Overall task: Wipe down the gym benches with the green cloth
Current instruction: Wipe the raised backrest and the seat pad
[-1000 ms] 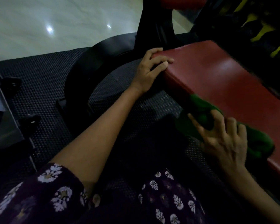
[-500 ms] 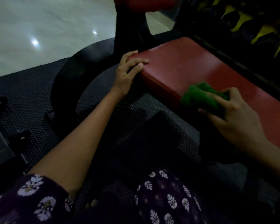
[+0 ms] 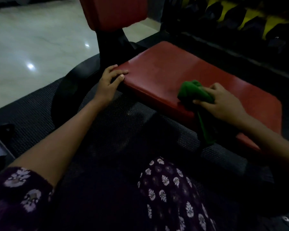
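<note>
A: Head view, the only one: your right hand [image 3: 222, 104] is closed around the bunched green cloth [image 3: 194, 93], pressing it onto the top of the red bench pad [image 3: 160, 72] near its front edge, with a tail of cloth hanging down over the side.

B: And your left hand [image 3: 109, 81]?

A: It holds nothing; its fingers [image 3: 122, 72] are spread and curled over the pad's near-left corner, bracing it.

B: How far along are you?

A: Midway at best, I'd judge. In this dim light the pad shows no clear wiped streak, so finished area can't be told. The upright red backrest [image 3: 115, 12] behind it looks untouched, and other benches are out of sight.
</note>
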Motion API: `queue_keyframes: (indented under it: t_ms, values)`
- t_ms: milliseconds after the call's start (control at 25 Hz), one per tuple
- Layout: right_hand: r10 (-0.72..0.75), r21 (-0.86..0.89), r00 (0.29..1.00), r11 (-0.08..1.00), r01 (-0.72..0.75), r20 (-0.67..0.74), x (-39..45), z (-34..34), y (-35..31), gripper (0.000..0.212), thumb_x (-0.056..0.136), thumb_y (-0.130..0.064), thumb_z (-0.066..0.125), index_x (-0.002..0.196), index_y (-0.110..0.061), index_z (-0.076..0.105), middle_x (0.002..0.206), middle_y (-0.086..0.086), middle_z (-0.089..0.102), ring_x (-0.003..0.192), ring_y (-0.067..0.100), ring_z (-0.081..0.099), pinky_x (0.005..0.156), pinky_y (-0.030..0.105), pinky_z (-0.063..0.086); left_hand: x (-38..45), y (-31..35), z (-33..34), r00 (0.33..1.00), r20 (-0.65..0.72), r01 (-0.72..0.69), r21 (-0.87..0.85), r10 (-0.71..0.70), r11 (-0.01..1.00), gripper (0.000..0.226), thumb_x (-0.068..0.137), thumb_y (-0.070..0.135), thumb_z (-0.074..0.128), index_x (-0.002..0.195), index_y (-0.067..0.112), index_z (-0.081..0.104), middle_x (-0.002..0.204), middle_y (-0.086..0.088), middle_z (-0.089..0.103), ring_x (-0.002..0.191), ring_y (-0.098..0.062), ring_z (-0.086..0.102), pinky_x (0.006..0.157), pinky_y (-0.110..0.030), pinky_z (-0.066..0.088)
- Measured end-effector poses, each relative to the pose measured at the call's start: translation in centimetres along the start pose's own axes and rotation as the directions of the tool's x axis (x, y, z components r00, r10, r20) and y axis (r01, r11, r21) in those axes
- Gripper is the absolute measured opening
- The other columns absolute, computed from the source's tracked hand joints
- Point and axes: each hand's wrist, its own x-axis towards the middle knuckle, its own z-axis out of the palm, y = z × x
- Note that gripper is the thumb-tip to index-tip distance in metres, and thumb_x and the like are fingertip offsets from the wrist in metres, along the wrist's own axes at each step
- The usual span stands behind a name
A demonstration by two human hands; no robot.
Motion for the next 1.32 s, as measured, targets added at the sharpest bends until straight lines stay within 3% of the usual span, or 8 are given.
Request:
queue_keyframes:
  t_ms: [160, 320, 400, 520, 600, 760, 1000, 1320]
  values:
    - [0.268, 0.005, 0.961, 0.963, -0.268, -0.065, 2.6, -0.6, 2.8, 0.052, 0.090, -0.051, 0.052, 0.138, -0.033, 0.045, 0.120, 0.018, 0.046, 0.109, 0.039, 0.053, 0.091, 0.043, 0.043, 1.1, 2.9, -0.8, 0.997, 0.025, 0.061, 0.396, -0.077, 0.916, 0.025, 0.094, 0.021, 0.048, 0.115, 0.015, 0.060, 0.129, -0.018, 0.046, 0.119, -0.024, 0.047, 0.102, -0.030, 0.034]
    - [0.146, 0.026, 0.989, 0.989, -0.146, -0.027, -0.4, -0.7, 1.9, 0.051, 0.090, -0.046, 0.053, 0.138, -0.030, 0.044, 0.117, 0.015, 0.043, 0.104, 0.037, 0.054, 0.086, 0.042, 0.045, 1.4, 8.4, 2.1, 0.981, 0.104, -0.023, 0.899, -0.162, 0.438, 0.050, 0.094, 0.038, 0.040, 0.131, 0.004, 0.044, 0.135, -0.025, 0.041, 0.126, -0.043, 0.036, 0.109, -0.054, 0.021]
    - [0.056, 0.017, 0.998, 0.998, -0.056, -0.006, -4.4, -0.7, 4.0, 0.053, 0.088, -0.048, 0.056, 0.138, -0.033, 0.044, 0.114, 0.010, 0.043, 0.101, 0.033, 0.054, 0.082, 0.039, 0.046, 0.3, 10.1, 4.8, 0.968, 0.229, -0.150, 0.854, -0.101, 0.499, 0.059, 0.094, 0.047, 0.038, 0.134, 0.003, 0.040, 0.144, -0.022, 0.034, 0.133, -0.038, 0.031, 0.112, -0.052, 0.018]
    - [0.275, 0.114, 0.961, 0.956, -0.270, -0.035, -4.7, -1.9, 7.7, 0.056, 0.085, -0.047, 0.060, 0.137, -0.033, 0.046, 0.113, 0.013, 0.043, 0.106, 0.035, 0.052, 0.084, 0.038, 0.043, -2.1, 11.6, 8.6, 0.897, 0.442, -0.311, 0.667, -0.023, 0.677, 0.065, 0.096, 0.052, 0.033, 0.147, 0.014, 0.023, 0.156, -0.013, 0.014, 0.143, -0.028, 0.017, 0.115, -0.050, 0.005]
    - [0.351, 0.147, 0.934, 0.929, -0.339, -0.065, -3.7, -2.1, 7.9, 0.055, 0.086, -0.045, 0.060, 0.138, -0.032, 0.047, 0.115, 0.016, 0.044, 0.107, 0.037, 0.053, 0.085, 0.039, 0.043, -3.1, 12.5, 11.0, 0.870, 0.491, -0.319, 0.613, -0.033, 0.722, 0.065, 0.096, 0.052, 0.033, 0.149, 0.018, 0.018, 0.158, -0.010, 0.009, 0.145, -0.026, 0.012, 0.115, -0.048, 0.001]
    - [0.238, 0.064, 0.969, 0.970, -0.234, -0.061, -8.6, -1.6, 7.8, 0.053, 0.087, -0.042, 0.060, 0.137, -0.032, 0.046, 0.112, 0.012, 0.043, 0.100, 0.034, 0.053, 0.076, 0.036, 0.043, -4.5, 14.3, 15.9, 0.863, 0.504, -0.312, 0.535, -0.001, 0.785, 0.062, 0.097, 0.050, 0.034, 0.149, 0.020, 0.018, 0.157, -0.007, 0.012, 0.145, -0.022, 0.011, 0.116, -0.045, 0.001]
    - [0.548, 0.346, 0.820, 0.811, -0.472, -0.166, -8.1, -1.1, 13.1, 0.046, 0.087, -0.040, 0.062, 0.130, -0.026, 0.055, 0.113, 0.018, 0.047, 0.104, 0.037, 0.053, 0.079, 0.036, 0.040, -5.3, 14.2, 19.1, 0.896, 0.425, -0.397, 0.640, 0.127, 0.658, 0.075, 0.083, 0.062, 0.025, 0.145, 0.021, 0.035, 0.153, 0.001, 0.030, 0.143, -0.016, 0.021, 0.116, -0.042, 0.007]
    - [0.590, 0.754, 0.784, 0.600, -0.268, -0.191, -14.4, 1.3, 12.4, 0.039, 0.085, -0.011, 0.067, 0.123, -0.011, 0.058, 0.107, 0.020, 0.052, 0.095, 0.019, 0.052, 0.080, 0.025, 0.039, -5.4, 13.9, 18.9, 0.882, 0.454, -0.429, 0.666, 0.125, 0.610, 0.080, 0.080, 0.067, 0.019, 0.142, 0.020, 0.038, 0.150, 0.000, 0.034, 0.139, -0.021, 0.027, 0.114, -0.045, 0.012]
